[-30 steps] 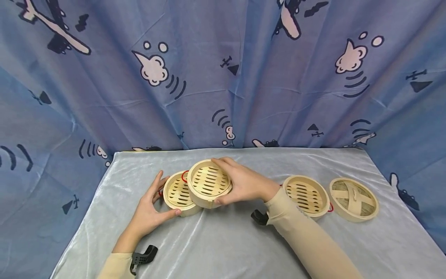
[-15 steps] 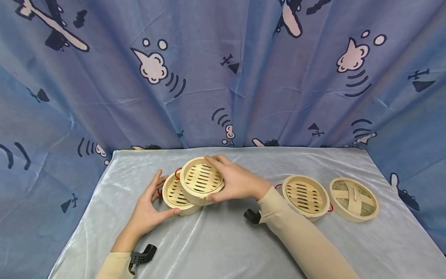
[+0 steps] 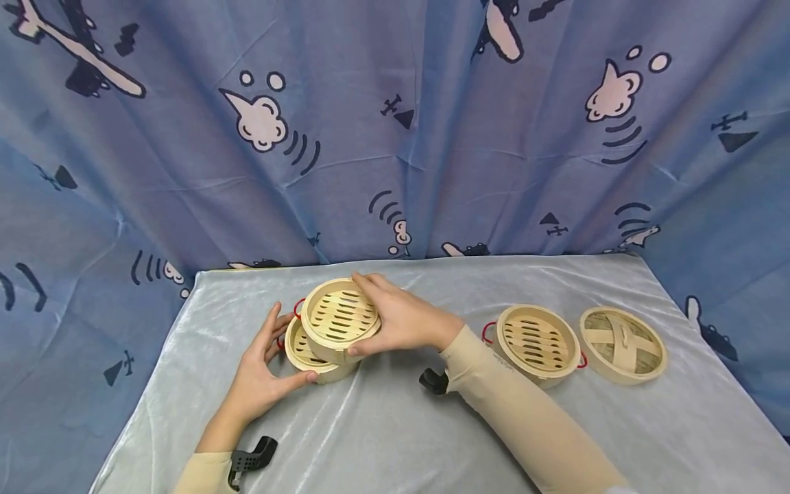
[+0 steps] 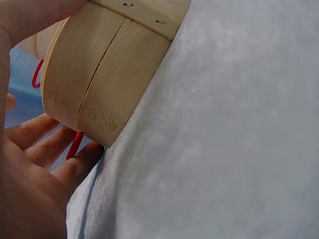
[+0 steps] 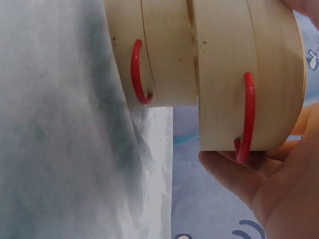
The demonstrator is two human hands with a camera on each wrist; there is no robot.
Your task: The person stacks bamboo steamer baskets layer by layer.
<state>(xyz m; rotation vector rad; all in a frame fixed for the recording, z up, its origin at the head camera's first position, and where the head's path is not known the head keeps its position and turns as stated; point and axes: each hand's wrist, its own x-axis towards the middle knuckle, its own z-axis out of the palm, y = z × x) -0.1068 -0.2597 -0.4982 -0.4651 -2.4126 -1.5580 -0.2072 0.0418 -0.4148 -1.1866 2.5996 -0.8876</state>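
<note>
My right hand grips a round bamboo steamer basket by its right side, thumb at the front and fingers at the back. This basket has a slatted floor and red loop handles; it overlaps a second steamer basket beneath it, set off to the right. In the right wrist view the upper basket sits close against the lower basket. My left hand holds the lower one around its left side, its thumb at the front rim. Fingers lie by its red handle in the left wrist view.
To the right stands another slatted steamer basket with red handles. Beside it lies a woven bamboo lid with crossed strips. A pale velvet cloth covers the table, and a blue patterned curtain hangs behind.
My right hand has carried the upper basket leftward, so it covers more of the lower one. The left hand keeps its place on the lower basket. The view has shifted slightly.
</note>
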